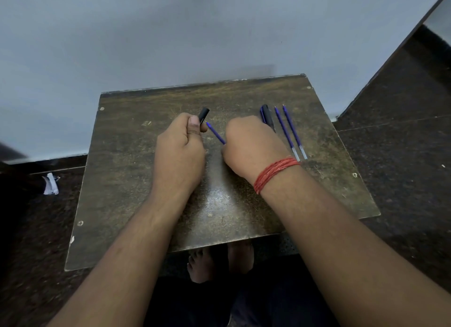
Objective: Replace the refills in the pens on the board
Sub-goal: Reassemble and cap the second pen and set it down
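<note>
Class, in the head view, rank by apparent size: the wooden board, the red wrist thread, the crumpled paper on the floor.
1. wooden board
2. and 3. red wrist thread and crumpled paper: too alike to rank, and the thread sits nearer the camera.

Bare forearms; red thread bracelet (274,172) wound round right wrist; bare feet (202,265).

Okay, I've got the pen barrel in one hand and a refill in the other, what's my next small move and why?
Probably slide the blue refill in your right hand into the black barrel your left hand grips: its tip sits just beside the barrel, apart from it.
</note>
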`<state>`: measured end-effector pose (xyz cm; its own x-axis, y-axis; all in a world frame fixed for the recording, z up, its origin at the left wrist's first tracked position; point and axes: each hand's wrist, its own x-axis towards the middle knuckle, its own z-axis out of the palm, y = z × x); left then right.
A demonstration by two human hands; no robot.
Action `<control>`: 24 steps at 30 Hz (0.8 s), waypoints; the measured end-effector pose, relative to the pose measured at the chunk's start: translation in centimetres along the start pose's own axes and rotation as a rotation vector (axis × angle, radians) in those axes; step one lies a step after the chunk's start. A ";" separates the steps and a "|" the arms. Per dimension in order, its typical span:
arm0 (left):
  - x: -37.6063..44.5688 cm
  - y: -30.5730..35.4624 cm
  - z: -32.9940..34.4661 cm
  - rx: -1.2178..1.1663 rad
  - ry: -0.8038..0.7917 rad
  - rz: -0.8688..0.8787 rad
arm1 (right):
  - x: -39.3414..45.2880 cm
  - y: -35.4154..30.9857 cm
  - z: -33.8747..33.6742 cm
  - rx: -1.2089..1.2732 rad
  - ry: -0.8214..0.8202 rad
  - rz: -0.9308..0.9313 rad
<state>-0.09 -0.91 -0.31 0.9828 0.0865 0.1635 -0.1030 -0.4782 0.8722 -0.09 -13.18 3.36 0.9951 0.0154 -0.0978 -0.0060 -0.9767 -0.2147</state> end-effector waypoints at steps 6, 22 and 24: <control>0.0 0.0 -0.1 0.006 0.002 0.000 | 0.4 -0.4 0.2 0.041 -0.020 0.003; -0.2 0.3 0.2 0.025 -0.064 0.013 | 1.9 3.0 0.7 1.852 0.334 0.297; -0.3 0.3 0.2 0.037 -0.068 0.025 | 2.0 3.2 0.7 1.884 0.356 0.300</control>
<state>-0.34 -1.27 -0.15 0.9882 0.0149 0.1525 -0.1235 -0.5115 0.8504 1.80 -16.17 1.84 0.9114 -0.3564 -0.2057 0.0063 0.5119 -0.8590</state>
